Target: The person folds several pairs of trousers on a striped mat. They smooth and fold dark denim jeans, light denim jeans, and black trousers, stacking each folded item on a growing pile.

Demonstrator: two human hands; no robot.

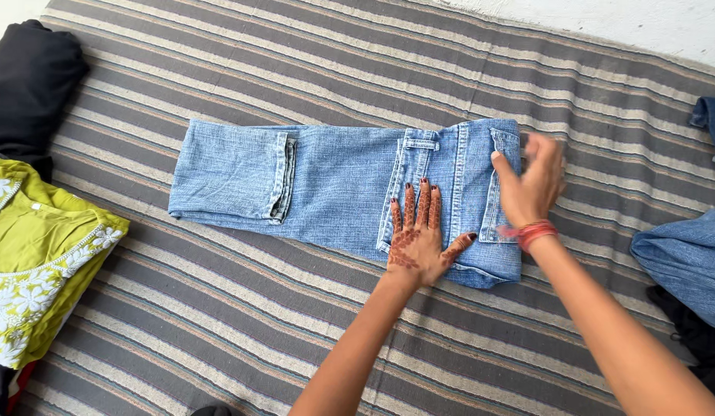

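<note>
Left hand: I see my left hand [419,235] pressed flat on the folded jeans [334,192], palm down, fingers spread and straight, holding nothing; dark henna patterns cover its back.
Right hand: my right hand [533,185] sits at the right end of the jeans, fingers loosely open and blurred, the thumb touching the denim near the edge; I cannot tell whether it pinches any cloth. Red bangles [531,231] circle its wrist.
Jeans: light blue denim, folded into a long band lying crosswise in the middle of the mat; the waistband, belt loop and pocket seams lie under and between my hands, the hem end points left.
Mat: a grey and brown striped mat [219,323] lies under everything.
Left edge: a yellow-green garment with white floral trim [34,262] rests near a black garment [30,77], both well apart from the jeans.
Right edge: another piece of blue denim [685,262] lies near my right forearm.
</note>
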